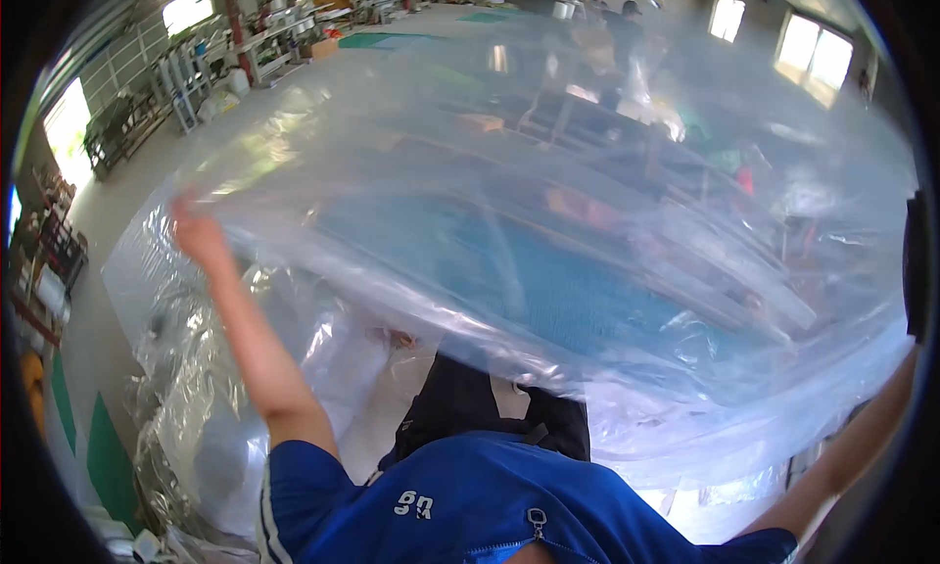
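A blue shirt [470, 505] with a zipper fills the bottom of the head view, closest to the camera, with dark trousers [470, 407] just beyond it. Both bare arms stretch up and outward. The left hand [196, 233] grips the left edge of a large clear plastic sheet [548, 231], its fingers closed on the film. The right hand is out of view past the right rim, so its fingers cannot be judged; only the forearm shows. The sheet is held spread wide in the air in front of the person, covering most of the view. More crumpled clear plastic [196, 437] lies on the floor at lower left. Shelving racks [196, 79] stand along the far left wall.
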Motion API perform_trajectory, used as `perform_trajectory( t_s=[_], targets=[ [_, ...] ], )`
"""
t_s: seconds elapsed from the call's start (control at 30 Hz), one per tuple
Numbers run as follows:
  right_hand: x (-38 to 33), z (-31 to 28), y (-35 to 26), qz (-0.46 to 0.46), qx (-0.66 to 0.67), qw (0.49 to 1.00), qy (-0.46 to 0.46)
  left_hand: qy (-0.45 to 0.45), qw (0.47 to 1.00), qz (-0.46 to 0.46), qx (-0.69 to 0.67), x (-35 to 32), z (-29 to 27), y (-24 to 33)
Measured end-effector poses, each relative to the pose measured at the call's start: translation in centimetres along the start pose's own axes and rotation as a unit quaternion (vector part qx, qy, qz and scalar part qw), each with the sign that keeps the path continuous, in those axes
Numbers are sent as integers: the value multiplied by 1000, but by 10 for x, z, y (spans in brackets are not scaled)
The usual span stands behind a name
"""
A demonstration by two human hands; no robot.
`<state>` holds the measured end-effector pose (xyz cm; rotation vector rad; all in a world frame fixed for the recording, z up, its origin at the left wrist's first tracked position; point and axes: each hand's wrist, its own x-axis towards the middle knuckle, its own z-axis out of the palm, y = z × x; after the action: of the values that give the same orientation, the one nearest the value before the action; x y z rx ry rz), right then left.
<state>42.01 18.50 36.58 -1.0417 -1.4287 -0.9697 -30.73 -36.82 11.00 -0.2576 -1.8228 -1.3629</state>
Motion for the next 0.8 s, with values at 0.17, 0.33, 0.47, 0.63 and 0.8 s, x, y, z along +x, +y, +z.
perform_trajectory(
  t_s=[0.17, 0.33, 0.47, 0.63, 0.8],
  targets=[
    [-163, 82, 37, 61, 9, 990, -128, 48, 979, 148, 132, 79, 24, -6],
    [-348, 82, 42, 111, 6, 945, -309, -216, 837, 72, 497, -12, 114, -32],
    [-421, 57, 78, 65, 25, 908, -413, -310, 806, 85, 497, -81, 158, -6],
    [-448, 40, 169, 129, 9, 871, -473, -445, 820, 39, 357, -165, 188, 16],
    [-420, 25, 222, 283, -27, 804, -523, -413, 850, 74, 319, -186, 169, 19]
  ],
)
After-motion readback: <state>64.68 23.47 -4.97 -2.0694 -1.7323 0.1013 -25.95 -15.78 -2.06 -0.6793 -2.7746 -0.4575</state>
